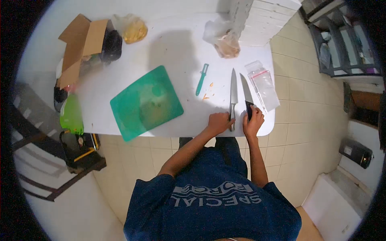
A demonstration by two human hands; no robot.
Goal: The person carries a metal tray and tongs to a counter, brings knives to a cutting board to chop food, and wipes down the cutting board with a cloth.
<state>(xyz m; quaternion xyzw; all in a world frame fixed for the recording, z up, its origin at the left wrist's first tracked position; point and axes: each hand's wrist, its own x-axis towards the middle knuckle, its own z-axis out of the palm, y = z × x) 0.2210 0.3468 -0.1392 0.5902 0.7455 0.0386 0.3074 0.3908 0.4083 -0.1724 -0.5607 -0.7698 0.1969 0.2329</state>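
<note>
Near the table's front edge, my left hand (pixel 219 123) is closed, its fingertips at the metal handle of a kitchen knife (pixel 234 89). That knife lies with its blade pointing away from me. To its right, my right hand (pixel 253 121) is closed around the black handle of a second knife (pixel 246 90), whose blade also points away. A green-handled peeler (pixel 202 80) lies to the left of the knives, with small orange scraps (pixel 206 97) beside it. Clear zip bags (pixel 263 86) lie to the right of the black-handled knife.
A wet green cutting board (pixel 146 102) lies on the white table (pixel 189 118). Towards the back are an open cardboard box (pixel 91 38), a bag of yellow pieces (pixel 135 31), another plastic bag (pixel 228 45) and a white stack (pixel 265 20). A green bag (pixel 71 115) hangs at the left edge.
</note>
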